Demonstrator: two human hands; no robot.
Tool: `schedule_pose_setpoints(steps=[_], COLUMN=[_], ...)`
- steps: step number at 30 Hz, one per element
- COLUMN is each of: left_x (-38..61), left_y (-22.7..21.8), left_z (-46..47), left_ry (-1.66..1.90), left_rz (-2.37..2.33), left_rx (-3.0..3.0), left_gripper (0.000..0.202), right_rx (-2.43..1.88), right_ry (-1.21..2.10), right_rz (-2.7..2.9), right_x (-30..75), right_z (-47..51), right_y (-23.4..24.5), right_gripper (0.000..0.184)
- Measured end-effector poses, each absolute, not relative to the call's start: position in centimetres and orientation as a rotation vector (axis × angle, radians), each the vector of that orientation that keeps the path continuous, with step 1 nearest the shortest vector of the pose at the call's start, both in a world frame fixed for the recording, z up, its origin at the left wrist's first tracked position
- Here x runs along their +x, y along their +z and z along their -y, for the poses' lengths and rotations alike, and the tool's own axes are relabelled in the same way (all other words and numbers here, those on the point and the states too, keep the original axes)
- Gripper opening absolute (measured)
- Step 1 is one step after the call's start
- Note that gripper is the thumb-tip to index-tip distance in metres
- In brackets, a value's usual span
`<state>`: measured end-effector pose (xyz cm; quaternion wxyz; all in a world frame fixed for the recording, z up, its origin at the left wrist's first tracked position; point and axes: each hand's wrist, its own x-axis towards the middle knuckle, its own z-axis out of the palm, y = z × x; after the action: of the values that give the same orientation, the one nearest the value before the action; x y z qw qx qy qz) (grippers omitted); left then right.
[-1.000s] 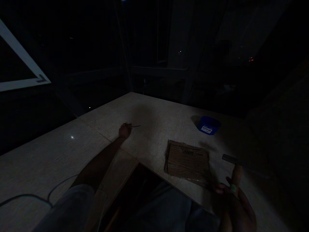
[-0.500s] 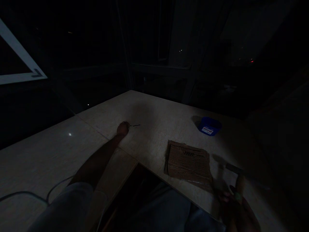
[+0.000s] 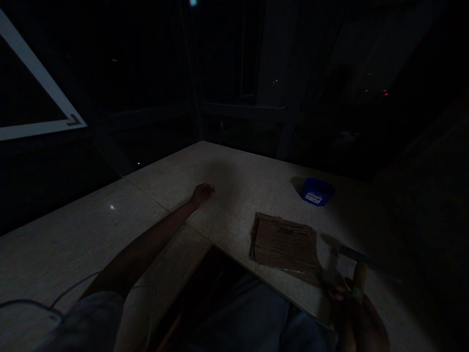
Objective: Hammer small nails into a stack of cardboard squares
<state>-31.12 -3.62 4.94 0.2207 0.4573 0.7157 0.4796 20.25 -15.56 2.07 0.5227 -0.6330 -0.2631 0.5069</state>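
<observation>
My left hand (image 3: 202, 194) reaches out to the middle of the table, its fingertips drawn together at some thin dark pieces, perhaps nails, too small and dim to make out. My right hand (image 3: 361, 318), at the lower right, is wrapped round the wooden handle of a hammer (image 3: 360, 276). The hammer's dark metal head points up and away from me. Between the hands lies a stack of corrugated cardboard (image 3: 286, 252) near the table edge. A row of short dark marks or pins shows near its far side; which of these they are I cannot tell.
A blue plastic tub (image 3: 317, 192) with a white label stands beyond the cardboard. A cable (image 3: 31, 302) runs by my left forearm. The pale table (image 3: 242, 171) has a cut-out corner at my lap. Dark window frames rise behind it, and the light is very low.
My left hand has moved right, onto the thin dark pieces that lay beside it on the table. My right hand keeps the hammer in nearly the same place. The view has shifted slightly.
</observation>
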Motion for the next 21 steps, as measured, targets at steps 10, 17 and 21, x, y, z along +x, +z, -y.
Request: schedule_pose_setpoints(steps=[10,17,21], left_x=[-21.2,-14.2,-12.0], left_y=[7.8,7.6,6.8], left_z=[4.2,4.1,3.7], left_ry=[1.296,1.169,1.110], left_rz=[-1.452,-1.254,-1.189], left_rx=[1.015,0.851,0.889], left_gripper=[0.058,0.049,0.046], right_rx=[-1.344,-1.293,-1.317], right_ry=[1.212,1.195,1.186], right_rz=[0.598,0.587,0.632], right_x=[19.9,19.6,19.7], right_z=[15.1,15.1,15.0], right_y=[1.1,1.2,1.4], right_gripper=[0.049,0.049,0.053])
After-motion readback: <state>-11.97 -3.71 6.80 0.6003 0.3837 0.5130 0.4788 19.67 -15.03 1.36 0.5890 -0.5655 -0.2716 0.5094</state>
